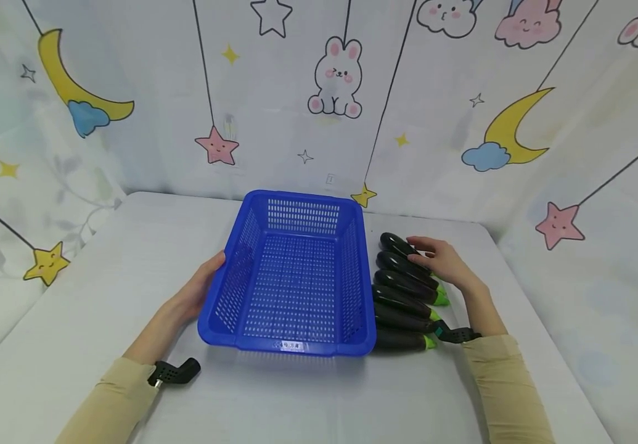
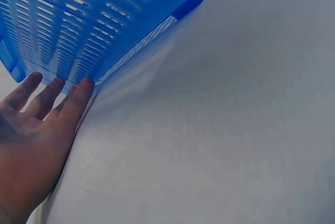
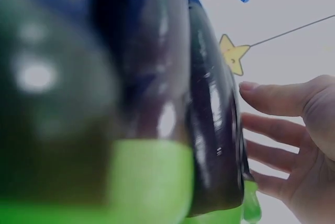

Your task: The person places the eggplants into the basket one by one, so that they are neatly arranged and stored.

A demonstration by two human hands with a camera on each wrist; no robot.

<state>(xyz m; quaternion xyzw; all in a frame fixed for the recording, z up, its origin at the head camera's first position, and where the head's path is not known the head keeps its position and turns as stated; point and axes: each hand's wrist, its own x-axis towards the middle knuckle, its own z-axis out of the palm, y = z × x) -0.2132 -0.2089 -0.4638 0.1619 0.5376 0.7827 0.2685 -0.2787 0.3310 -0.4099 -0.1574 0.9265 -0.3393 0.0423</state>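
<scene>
Eggplants [image 1: 404,285] approx. L–R, stems [image 1: 441,298] R.

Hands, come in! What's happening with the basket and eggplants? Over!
Left hand against blue basket; right hand at farthest eggplant. Six eggplants lined up beside basket. Rim hides nearest ones' left ends.

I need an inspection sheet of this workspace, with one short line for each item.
Surface: white table, pale and smooth-looking.
Basket: blue basket, perforated, nothing seen inside.
Eggplants: six eggplants beside the basket's right side, green stem ends pointing right.
Clutter: nothing seen.
Left hand: left hand touches the basket's left side.
Right hand: right hand at the farthest eggplant, thumb and fingers apart.
Cables: nothing seen.
Surroundings: curtain with cartoon prints.
</scene>
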